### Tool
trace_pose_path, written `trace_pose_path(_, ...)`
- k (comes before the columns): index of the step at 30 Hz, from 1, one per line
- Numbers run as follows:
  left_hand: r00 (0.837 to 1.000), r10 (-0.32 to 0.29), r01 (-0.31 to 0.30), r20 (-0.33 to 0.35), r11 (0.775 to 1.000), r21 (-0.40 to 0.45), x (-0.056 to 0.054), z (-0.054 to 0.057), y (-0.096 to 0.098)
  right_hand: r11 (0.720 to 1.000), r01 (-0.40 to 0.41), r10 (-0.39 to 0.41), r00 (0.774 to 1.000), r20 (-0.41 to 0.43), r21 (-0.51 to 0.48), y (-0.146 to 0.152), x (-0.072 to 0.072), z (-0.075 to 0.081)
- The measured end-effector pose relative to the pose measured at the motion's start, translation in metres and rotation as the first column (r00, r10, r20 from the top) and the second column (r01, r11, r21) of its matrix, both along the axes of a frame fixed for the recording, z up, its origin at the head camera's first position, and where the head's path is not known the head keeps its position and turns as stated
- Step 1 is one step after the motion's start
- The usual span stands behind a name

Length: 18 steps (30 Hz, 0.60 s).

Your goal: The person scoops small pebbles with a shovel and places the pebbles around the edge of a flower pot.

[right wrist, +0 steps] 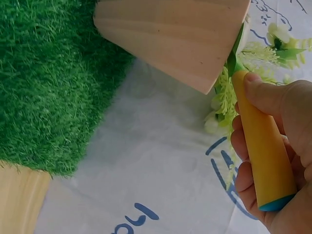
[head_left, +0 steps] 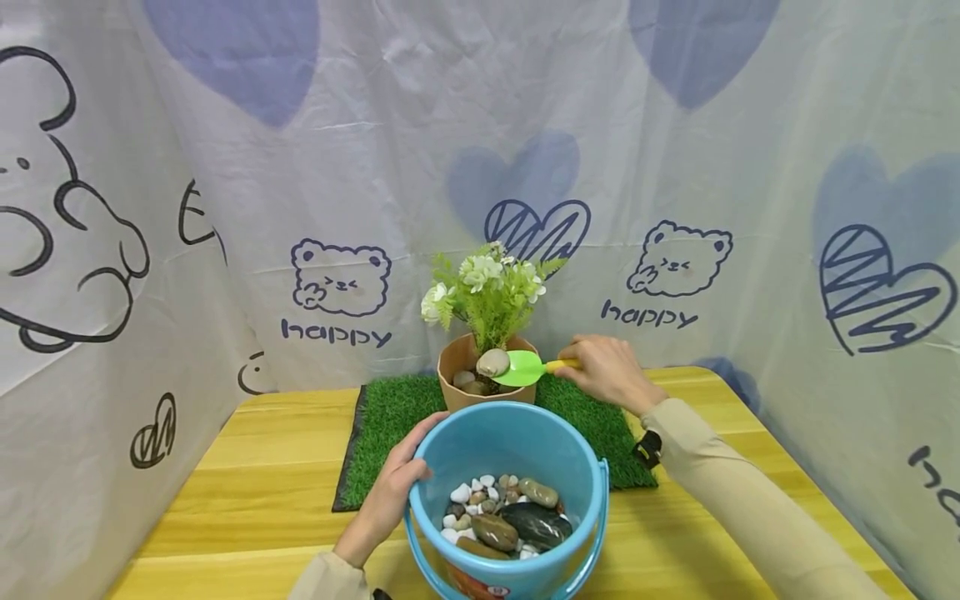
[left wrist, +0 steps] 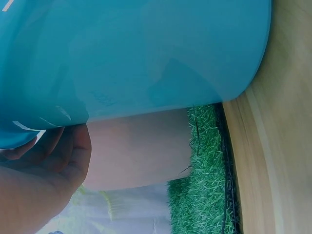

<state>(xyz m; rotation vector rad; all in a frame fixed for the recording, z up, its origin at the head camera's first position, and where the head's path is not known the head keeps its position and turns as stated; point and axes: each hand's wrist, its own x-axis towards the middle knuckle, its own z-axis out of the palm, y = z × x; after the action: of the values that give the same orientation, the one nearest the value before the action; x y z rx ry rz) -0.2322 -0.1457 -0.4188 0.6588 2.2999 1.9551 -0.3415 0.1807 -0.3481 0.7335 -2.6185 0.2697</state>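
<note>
My right hand (head_left: 609,369) grips the yellow handle (right wrist: 265,146) of a toy trowel, whose green blade (head_left: 522,369) reaches over the flower pot. At the blade's tip is a pale round stone (head_left: 492,362), over the pot's opening. The peach pot (head_left: 487,402) holds white flowers with green fern leaves (head_left: 487,292) and a few stones (head_left: 475,386). My left hand (head_left: 396,477) holds the rim of a blue bucket (head_left: 501,429) at its left side, thumb inside and fingers outside. Small white pebbles and several large dark stones (head_left: 534,523) lie in the bucket.
Under the pot is a green artificial grass mat (head_left: 393,400) on a wooden table (head_left: 255,483). The bucket stands in front of the pot, its handle (head_left: 592,567) hanging at the near side. A printed curtain (head_left: 405,167) encloses the table at the back and sides.
</note>
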Motion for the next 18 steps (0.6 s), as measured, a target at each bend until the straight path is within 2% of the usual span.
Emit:
trace_pose_path(7, 1.0, -0.008, 0.008, -0.003, 1.0, 0.005, 0.0, -0.002, 0.0, 0.998, -0.01, 0.012, 0.999, -0.047, 0.058, 0.001, -0.008, 0.008)
trace_pose_path(12, 1.0, -0.01, 0.011, -0.011, 1.0, 0.007, -0.001, -0.003, 0.0, 0.992, -0.034, 0.041, 0.998, -0.055, 0.12, -0.001, -0.013, 0.018)
trace_pose_path(18, 1.0, 0.002, -0.002, -0.017, 1.0, 0.004, 0.0, -0.002, 0.001, 0.987, -0.027, 0.036, 0.998, -0.057, 0.161, -0.005, -0.013, 0.027)
